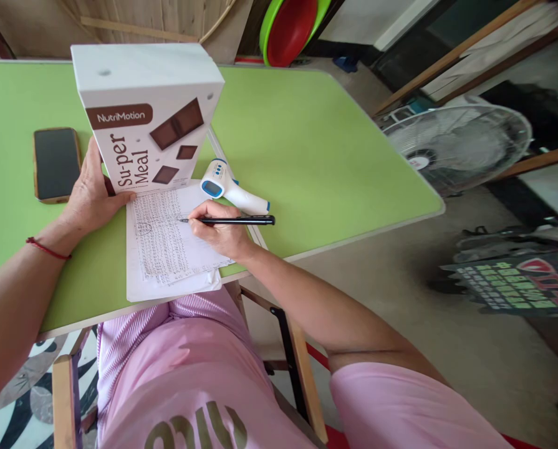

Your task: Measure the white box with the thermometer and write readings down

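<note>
My right hand (220, 234) pinches a black pen (245, 220), its tip on a sheet of paper (166, 249) covered with dense handwritten lines. More paper lies beneath that sheet. A white carton labelled NutriMotion Su-per Meal (176, 165) stands upright at the top of the sheet, with brown chocolate pieces pictured on its front. Around the carton's lower left edge is my left hand (89, 190), its thumb in front by the paper's corner and its fingertips hidden along the carton's side. Just above the right hand lies a white and blue infrared thermometer (234, 190).
A phone in a brown case (57, 163) lies left of the left hand on the green table (325, 156). Beyond the table's right edge stand a fan (461, 146) and a printed sign (517, 284). Red and green basins (292, 31) are behind the table.
</note>
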{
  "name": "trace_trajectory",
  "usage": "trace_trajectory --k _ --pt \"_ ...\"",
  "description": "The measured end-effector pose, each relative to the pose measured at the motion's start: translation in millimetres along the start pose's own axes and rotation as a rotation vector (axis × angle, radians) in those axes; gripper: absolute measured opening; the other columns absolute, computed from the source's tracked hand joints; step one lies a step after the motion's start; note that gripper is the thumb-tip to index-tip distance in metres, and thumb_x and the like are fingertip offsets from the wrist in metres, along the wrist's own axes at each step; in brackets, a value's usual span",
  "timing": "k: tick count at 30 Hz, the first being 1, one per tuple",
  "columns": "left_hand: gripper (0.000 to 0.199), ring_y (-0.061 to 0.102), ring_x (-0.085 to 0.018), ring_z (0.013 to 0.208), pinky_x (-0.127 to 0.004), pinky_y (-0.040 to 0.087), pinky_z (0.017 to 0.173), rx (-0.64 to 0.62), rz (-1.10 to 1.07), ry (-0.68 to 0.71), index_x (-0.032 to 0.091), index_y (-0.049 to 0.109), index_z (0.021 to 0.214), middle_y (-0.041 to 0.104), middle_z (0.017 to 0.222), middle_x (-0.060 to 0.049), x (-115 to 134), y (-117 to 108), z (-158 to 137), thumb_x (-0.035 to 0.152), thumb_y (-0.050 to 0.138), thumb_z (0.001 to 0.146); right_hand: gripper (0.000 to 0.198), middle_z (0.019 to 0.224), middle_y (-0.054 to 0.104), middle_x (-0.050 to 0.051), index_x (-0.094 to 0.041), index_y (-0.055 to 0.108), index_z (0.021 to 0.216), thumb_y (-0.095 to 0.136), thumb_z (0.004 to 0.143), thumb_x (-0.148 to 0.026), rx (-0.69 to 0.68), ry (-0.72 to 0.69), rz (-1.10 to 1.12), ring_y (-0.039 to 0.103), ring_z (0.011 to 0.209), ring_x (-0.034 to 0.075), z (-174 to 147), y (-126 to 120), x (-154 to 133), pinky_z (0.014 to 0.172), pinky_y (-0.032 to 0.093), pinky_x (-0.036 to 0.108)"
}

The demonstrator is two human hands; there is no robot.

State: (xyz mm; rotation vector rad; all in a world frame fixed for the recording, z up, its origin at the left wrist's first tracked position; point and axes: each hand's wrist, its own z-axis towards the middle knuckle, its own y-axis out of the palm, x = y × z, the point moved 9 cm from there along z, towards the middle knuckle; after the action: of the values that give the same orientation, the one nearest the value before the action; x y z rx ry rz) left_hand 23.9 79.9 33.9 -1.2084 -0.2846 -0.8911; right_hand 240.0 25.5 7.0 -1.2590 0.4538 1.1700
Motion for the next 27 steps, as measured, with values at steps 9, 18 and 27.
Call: trace_trajectory --k 9,18,27 --pt "0.087 0.037 -0.038 0.138 -0.063 0.039 0.112 -0.006 0.035 -0.014 0.022 0.03 0.142 0.042 0.145 -0.01 0.7 -0.4 0.2 0.044 0.072 0.069 0.019 0.065 0.061 -0.002 -0.021 0.057 0.075 0.058 0.084 -0.038 0.01 0.029 -0.036 0.05 0.056 0.01 -0.9 -1.3 4.3 0.052 0.043 0.025" --pt "0.091 0.034 -0.036 0.143 -0.063 0.028 0.12 -0.006 0.031 -0.001 0.021 0.026 0.143 0.039 0.151 -0.007 2.3 0.7 0.0 0.054 0.071 0.072 0.012 0.062 0.06 -0.003 -0.021 0.057 0.074 0.056 0.08 -0.032 0.04 0.011 -0.025 0.049 0.054 0.01 -0.8 -4.2 0.2 0.053 0.043 0.025" --pt "0.089 0.035 -0.039 0.141 -0.065 0.03 0.118 0.003 0.018 0.017 0.022 0.029 0.142 0.041 0.149 -0.009 3.1 -0.2 0.6 0.048 0.073 0.07 0.011 0.061 0.059 -0.003 -0.022 0.054 0.073 0.056 0.081 -0.031 0.024 -0.008 -0.035 0.048 0.052 0.01 -1.7 -2.6 -1.8 0.052 0.042 0.025"
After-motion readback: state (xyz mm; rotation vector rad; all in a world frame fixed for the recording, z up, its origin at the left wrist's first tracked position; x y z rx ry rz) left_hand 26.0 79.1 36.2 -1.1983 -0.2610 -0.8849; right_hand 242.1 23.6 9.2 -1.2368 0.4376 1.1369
